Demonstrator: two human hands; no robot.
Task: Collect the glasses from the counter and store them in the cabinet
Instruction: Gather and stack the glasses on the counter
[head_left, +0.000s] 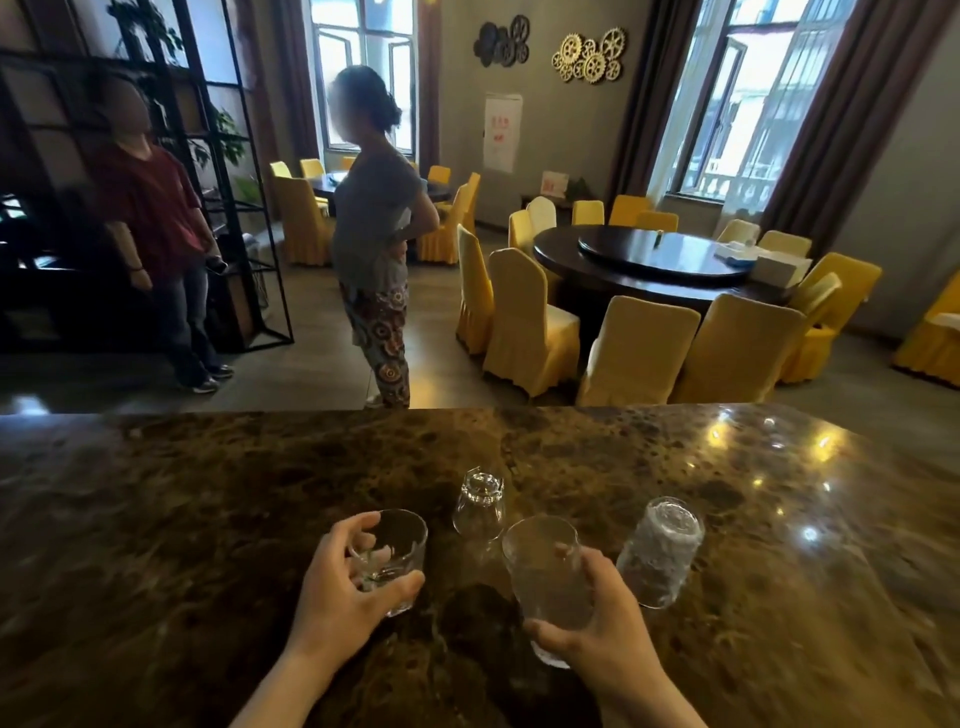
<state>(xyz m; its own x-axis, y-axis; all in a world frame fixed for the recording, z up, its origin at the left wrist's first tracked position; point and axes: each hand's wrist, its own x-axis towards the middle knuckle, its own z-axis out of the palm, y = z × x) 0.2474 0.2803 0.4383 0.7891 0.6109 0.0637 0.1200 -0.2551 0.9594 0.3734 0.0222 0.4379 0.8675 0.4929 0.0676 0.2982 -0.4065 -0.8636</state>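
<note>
Several clear glasses are on the dark marble counter (208, 519). My left hand (343, 587) is wrapped around a short tumbler (397, 551), fingers and thumb on its sides. My right hand (592, 618) holds a tall glass (545, 571) from its right side and bottom. A small curved glass (480, 506) stands upside down just beyond, between my hands. A textured tall glass (662, 553) stands upside down to the right of my right hand, untouched. No cabinet is in view.
Beyond the counter's far edge (467, 410) two people stand on the floor: one in grey (379, 234), one in red (150, 228) by a black shelf frame (249, 208). A round dark dining table (649, 260) with yellow-covered chairs (530, 322) fills the right.
</note>
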